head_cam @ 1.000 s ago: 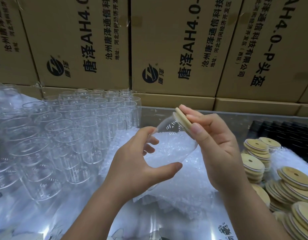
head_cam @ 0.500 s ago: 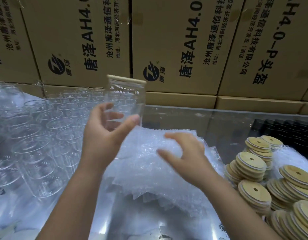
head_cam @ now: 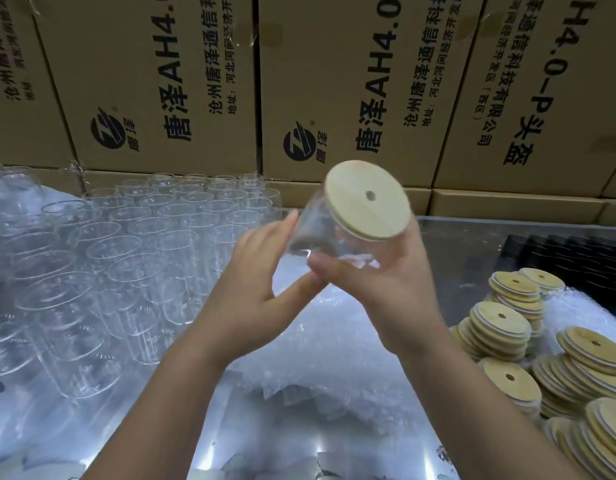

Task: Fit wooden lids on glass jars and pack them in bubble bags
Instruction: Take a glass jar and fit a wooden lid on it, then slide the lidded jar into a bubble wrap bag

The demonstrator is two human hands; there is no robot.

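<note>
So: pale tan round wooden lid (head_cam: 365,206), totally clear glass jar (head_cam: 317,237), brown cardboard boxes (head_cam: 144,64) with black lettering, and frosty white bubble-wrap bags (head_cam: 320,344), dotted all over.

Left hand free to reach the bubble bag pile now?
Probably yes: the right hand grips the lidded jar, the left hand only touches its base, and the bubble bags lie just below, uncovered.

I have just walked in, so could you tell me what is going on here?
A person holds a glass jar, wooden lid already on, tilted above the pile of bubble bags. The right hand grips it near the lid; the left hand touches its base. Empty jars stand left, spare lids right.
</note>
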